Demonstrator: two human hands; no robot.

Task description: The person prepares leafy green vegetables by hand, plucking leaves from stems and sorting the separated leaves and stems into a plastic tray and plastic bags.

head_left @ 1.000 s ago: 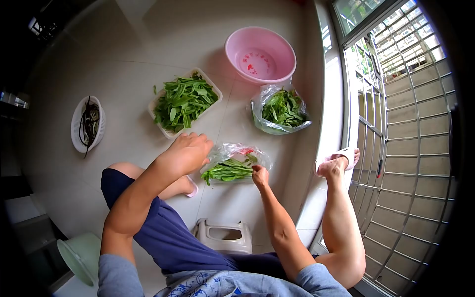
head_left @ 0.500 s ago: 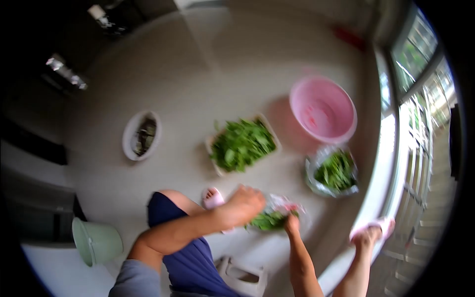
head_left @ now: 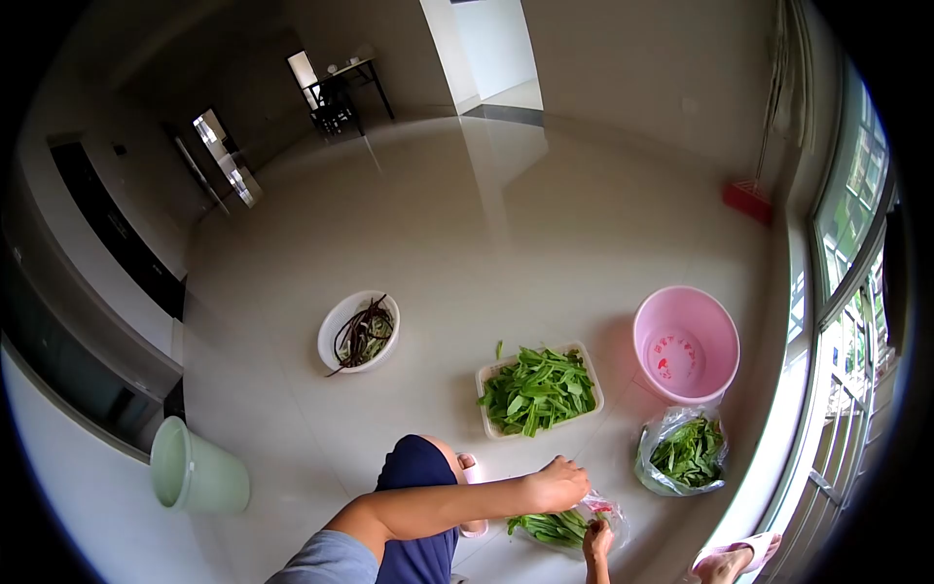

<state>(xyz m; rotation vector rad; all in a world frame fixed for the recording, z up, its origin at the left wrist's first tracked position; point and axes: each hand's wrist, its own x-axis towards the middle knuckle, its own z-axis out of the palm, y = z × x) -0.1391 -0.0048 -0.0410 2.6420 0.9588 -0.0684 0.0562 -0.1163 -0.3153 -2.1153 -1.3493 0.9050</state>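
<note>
- View, compared with the earlier frame: tilted up, now taking in a red broom head (head_left: 747, 201) at far right and a dark table (head_left: 352, 70) at far left.
- Left hand (head_left: 557, 484): moved closer over the bundle of greens (head_left: 551, 528); fingers curled, contents hidden.
- Right hand (head_left: 597, 538): still at the bundle's right end, fingers closed on it.
- Bundle of greens: one, on the near clear bag (head_left: 619, 524), on the floor between tray and person.
- Clear bags: two; the second, leaf-filled bag (head_left: 650, 469), lies right of the tray, just nearer than the basin.
- Tray (head_left: 597, 397): one, heaped with cut leaves, centre.
- Pink basin (head_left: 718, 355): one, right.
- White basket (head_left: 332, 341): one, left, holding dark stems.
- Green bucket (head_left: 220, 477): one, near left.
</note>
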